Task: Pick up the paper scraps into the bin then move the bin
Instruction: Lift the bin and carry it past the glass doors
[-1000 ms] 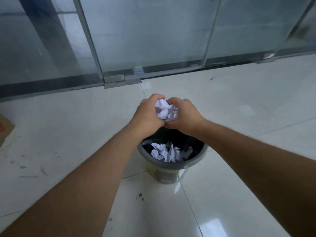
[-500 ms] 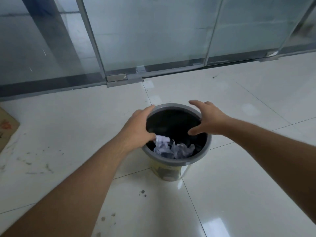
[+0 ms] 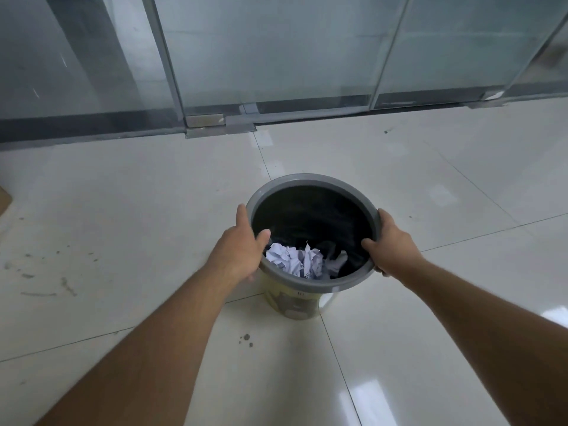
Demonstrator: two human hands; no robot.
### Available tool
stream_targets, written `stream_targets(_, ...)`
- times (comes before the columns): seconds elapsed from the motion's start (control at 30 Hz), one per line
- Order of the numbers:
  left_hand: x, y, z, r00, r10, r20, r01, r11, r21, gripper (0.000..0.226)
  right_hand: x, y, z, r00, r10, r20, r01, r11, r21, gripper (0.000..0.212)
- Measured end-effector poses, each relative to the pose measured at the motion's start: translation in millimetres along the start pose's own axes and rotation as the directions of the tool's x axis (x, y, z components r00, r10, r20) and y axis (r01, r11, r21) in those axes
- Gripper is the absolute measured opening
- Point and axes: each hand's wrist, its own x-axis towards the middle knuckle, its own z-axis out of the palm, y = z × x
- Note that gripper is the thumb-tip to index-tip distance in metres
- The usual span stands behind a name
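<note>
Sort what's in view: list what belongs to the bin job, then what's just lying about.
Belongs to the job:
bin, gripped at the rim
paper scraps inside it
left hand
right hand

Just lying about:
cardboard piece at the left edge
dirt specks on the floor tiles
glass doors

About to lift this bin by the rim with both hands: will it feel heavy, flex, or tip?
Probably light: the bin holds only crumpled paper scraps low down. Its rim looks like a solid grey band, so it likely stays stiff. The left hand and right hand grip opposite sides, so tipping seems unlikely, though the loose paper could shift.
</note>
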Motion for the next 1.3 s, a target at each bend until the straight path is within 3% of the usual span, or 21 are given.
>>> stream_targets(0.17, 3.3, -2.3, 12.7, 0.994, -0.013, -0.112, 0.005, 0.998, -0.068, 0.043, 1.5, 0.0, 4.5, 0.999, -0.004, -0.041, 0.006, 0.998, 0.06, 0.047)
stream_targets(0.37, -28.8, 17.3, -31.4, 0.989, -0.068, -0.134, 0.051, 0.991, -0.127, 0.054, -28.2, -37.2, -27.0, 0.998, -0.034, -0.049, 0.038, 0.995, 0.087, 0.049)
stream_targets(0.6, -96.4, 147.4, -224.7, 0.979, -0.13, -0.155, 0.102, 0.979, -0.178, 0.049, -79.9, -200.2, -200.2, 0.993, -0.113, 0.042, 0.108, 0.989, 0.101, 0.041)
stream_targets(0.97, -222.9, 444.6, -601.7, 0.946, -0.051, -0.32, -0.037, 0.963, -0.266, 0.059, -156.5, -524.1, -563.9, 0.935, -0.351, -0.051, 0.354, 0.927, 0.126, 0.057)
stream_targets(1.13, -263.1, 535.9, -702.9, 0.885, 0.014, -0.465, -0.152, 0.954, -0.26, 0.048, -177.3, -616.1, -678.5, 0.896, -0.429, -0.113, 0.443, 0.876, 0.19, 0.054)
stream_targets(1.3, -291.1, 570.3, -747.5, 0.835, 0.072, -0.546, -0.207, 0.96, -0.19, 0.047, -195.5, -651.3, -715.9, 0.877, -0.454, -0.159, 0.481, 0.834, 0.27, 0.052)
